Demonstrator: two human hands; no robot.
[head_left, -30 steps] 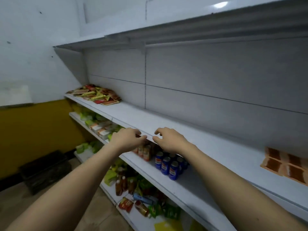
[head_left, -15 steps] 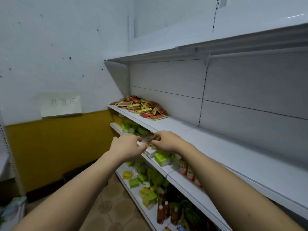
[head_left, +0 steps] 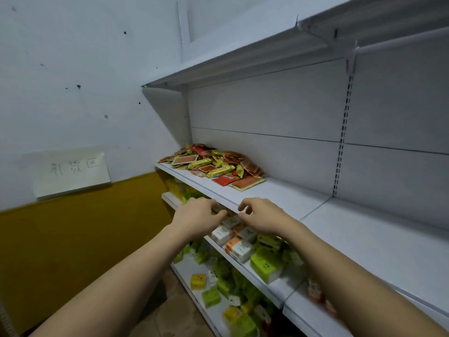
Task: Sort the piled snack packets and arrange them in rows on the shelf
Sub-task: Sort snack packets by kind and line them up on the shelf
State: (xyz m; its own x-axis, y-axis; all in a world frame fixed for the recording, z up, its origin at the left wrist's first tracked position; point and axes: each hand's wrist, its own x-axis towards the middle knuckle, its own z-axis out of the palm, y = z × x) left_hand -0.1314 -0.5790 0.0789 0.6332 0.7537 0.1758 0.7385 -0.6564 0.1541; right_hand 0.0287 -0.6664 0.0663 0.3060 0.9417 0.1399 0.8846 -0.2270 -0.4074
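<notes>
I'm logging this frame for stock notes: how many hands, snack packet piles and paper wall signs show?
Hands: 2 (left hand, right hand)
Snack packet pile: 1
Paper wall sign: 1
Total: 4

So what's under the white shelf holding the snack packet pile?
Under the white shelf sits a lower shelf of orange-and-white packs and green packs. Both hands hide part.

The pile of snack packets (head_left: pixel 213 166) lies on the shelf (head_left: pixel 340 229) at centre frame, against the back panel. Both hands, the left hand (head_left: pixel 196 218) and right hand (head_left: pixel 263 218), sit below it at the shelf's front edge, side by side. Boxes (head_left: pixel 239 240) fill the lower shelves (head_left: pixel 274 285) beneath.
</notes>
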